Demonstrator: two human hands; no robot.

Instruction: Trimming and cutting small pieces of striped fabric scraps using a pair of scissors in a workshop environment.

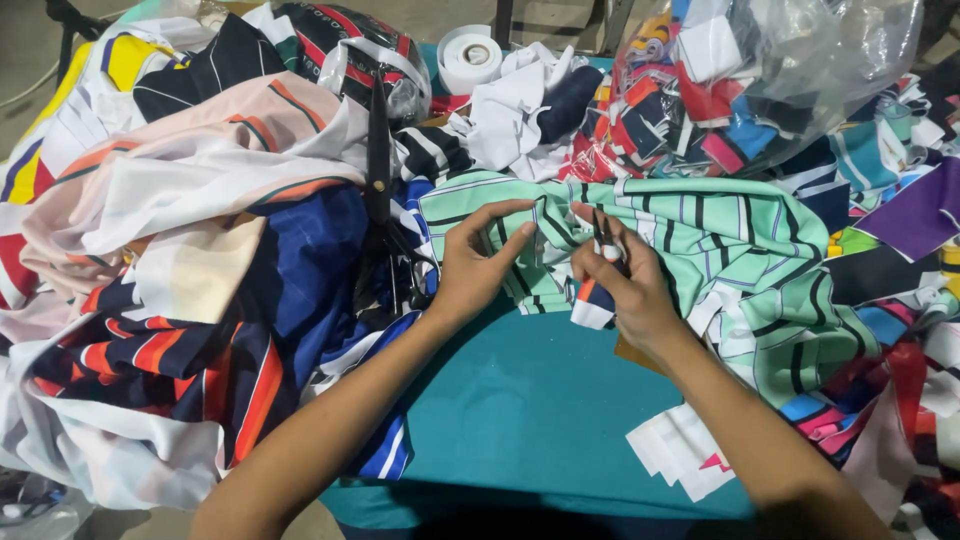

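A mint-green fabric piece with black and white stripes (pixel 700 235) lies across the teal table (pixel 520 410). My left hand (pixel 475 265) pinches its left edge between thumb and fingers. My right hand (pixel 625 285) holds a small dark thread snipper (pixel 604 236) against the same fabric, close to my left fingertips. A small white and orange cloth scrap (pixel 590 305) hangs under my right hand.
A heap of striped navy, orange, white and peach fabric (pixel 200 250) fills the left. Large black scissors (pixel 380 170) lie on it. A clear plastic bag of cloth scraps (pixel 750 80) and a white tape roll (pixel 470 55) sit behind. More scraps (pixel 890 300) crowd the right.
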